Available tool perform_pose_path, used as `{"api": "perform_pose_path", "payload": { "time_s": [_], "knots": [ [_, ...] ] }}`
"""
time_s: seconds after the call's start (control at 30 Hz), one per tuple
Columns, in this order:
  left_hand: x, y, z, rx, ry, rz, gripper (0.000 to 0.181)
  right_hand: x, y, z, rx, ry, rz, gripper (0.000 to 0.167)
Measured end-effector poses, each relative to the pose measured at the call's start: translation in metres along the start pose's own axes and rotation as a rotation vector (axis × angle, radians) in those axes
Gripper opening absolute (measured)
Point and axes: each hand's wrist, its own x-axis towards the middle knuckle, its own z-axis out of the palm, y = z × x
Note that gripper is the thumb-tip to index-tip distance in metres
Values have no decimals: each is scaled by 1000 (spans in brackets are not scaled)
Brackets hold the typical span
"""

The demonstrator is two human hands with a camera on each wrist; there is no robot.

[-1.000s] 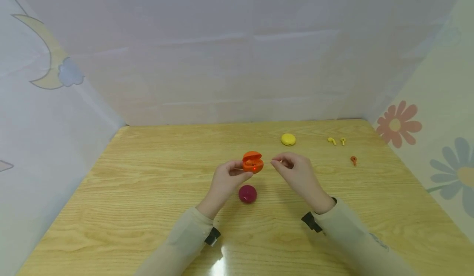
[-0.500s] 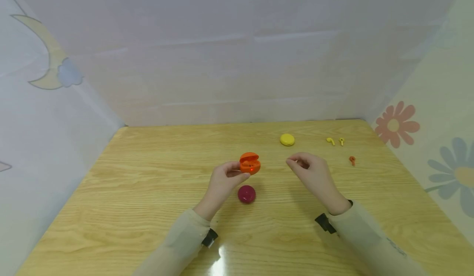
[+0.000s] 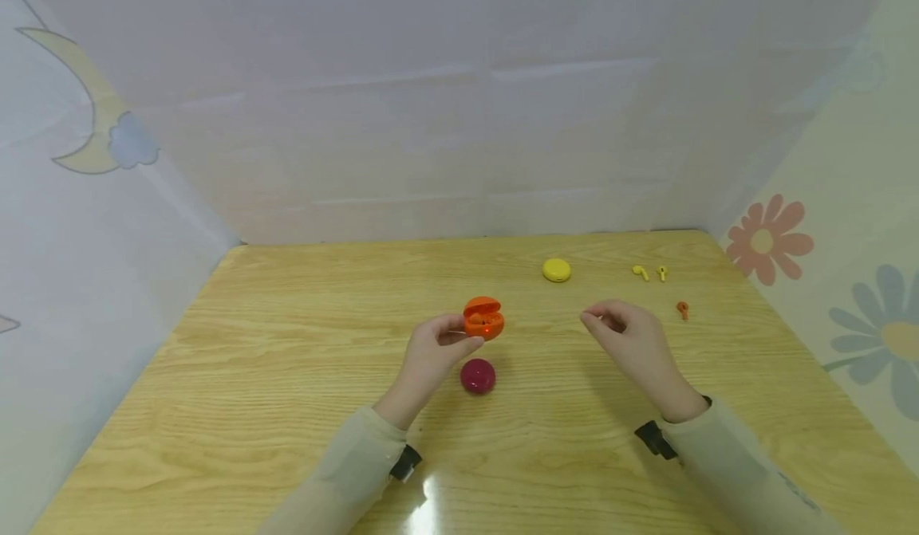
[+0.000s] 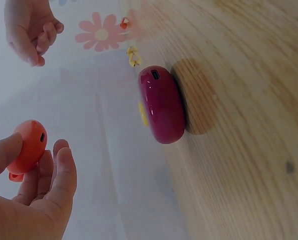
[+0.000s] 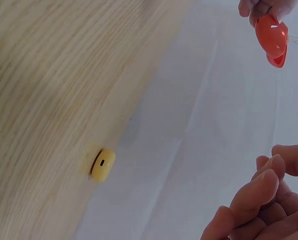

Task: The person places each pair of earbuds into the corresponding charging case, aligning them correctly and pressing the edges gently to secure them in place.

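Observation:
My left hand (image 3: 431, 357) holds an orange earbud case (image 3: 484, 325) above the table, thumb on one side and fingers on the other. Its lid stands raised, a small red light glows at the front, and the contents are too small to make out. Below lies a magenta earbud case (image 3: 477, 376), lid down. Off to the right, my right hand (image 3: 635, 349) hovers with loosely curled fingers; between thumb and fingertips (image 5: 268, 182) nothing shows in the right wrist view. Beyond that hand, a single orange earbud (image 3: 683, 310) lies on the table.
A yellow earbud case (image 3: 556, 270), lid down, rests towards the back of the wooden table (image 3: 301, 344). Two yellow earbuds, a left one (image 3: 640, 273) and a right one (image 3: 662, 273), lie at the back right. Cloth walls (image 3: 373, 152) enclose the back and sides.
My right hand has moved away from the orange case, to the right and slightly down. The left hand keeps its hold on the case and has shifted only a little.

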Motion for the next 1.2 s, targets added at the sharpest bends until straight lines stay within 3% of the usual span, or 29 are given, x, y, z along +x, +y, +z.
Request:
{"api": "perform_pose_path", "payload": {
  "time_s": [1.2],
  "knots": [
    [1, 0, -2, 10, -3, -6, 38, -4, 30, -26, -68, 55, 62, 23]
  ]
}}
